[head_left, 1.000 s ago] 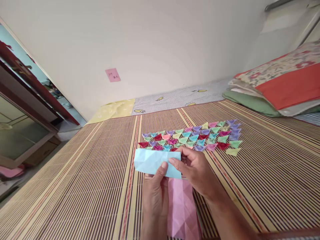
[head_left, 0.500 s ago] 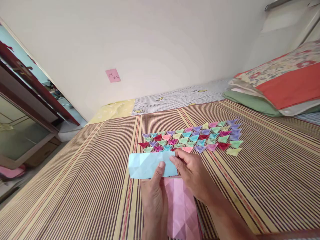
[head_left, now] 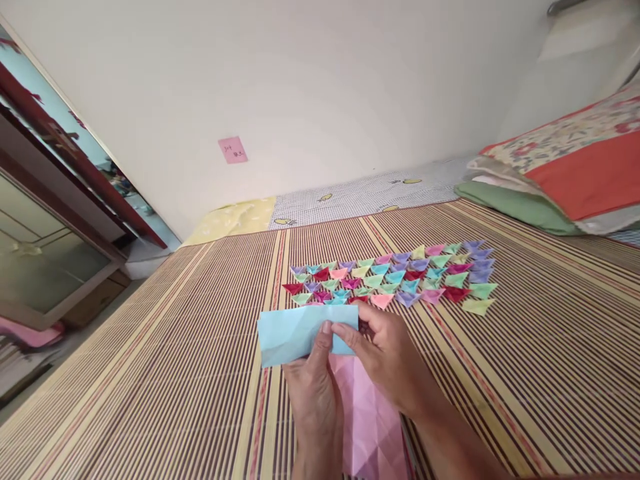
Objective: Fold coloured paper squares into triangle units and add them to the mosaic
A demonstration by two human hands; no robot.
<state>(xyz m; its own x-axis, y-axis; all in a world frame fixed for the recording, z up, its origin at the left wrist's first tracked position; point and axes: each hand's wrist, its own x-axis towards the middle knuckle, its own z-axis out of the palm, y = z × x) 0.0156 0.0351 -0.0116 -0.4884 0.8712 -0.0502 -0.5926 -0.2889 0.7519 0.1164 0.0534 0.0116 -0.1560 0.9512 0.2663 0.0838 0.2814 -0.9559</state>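
A light blue sheet of paper, folded into a long strip, is held up between both hands. My left hand grips its lower edge, with the thumb on the front face and the fingers hidden behind. My right hand pinches the right end, its thumb tip close beside the left thumb. Under the hands lies creased pink paper, partly covered by my wrists. Just beyond the strip, rows of small folded paper pieces in many colours are set out on the striped mat.
A folded quilt with a red band lies on a green cushion at the right. Along the white wall runs a checked cloth. A pink note is stuck on the wall. A doorway with a red frame stands at the left.
My right thumb has slid left along the blue strip towards my left thumb. The strip's left end has dipped slightly, and its layers show a little apart there. The whole view has shifted slightly.
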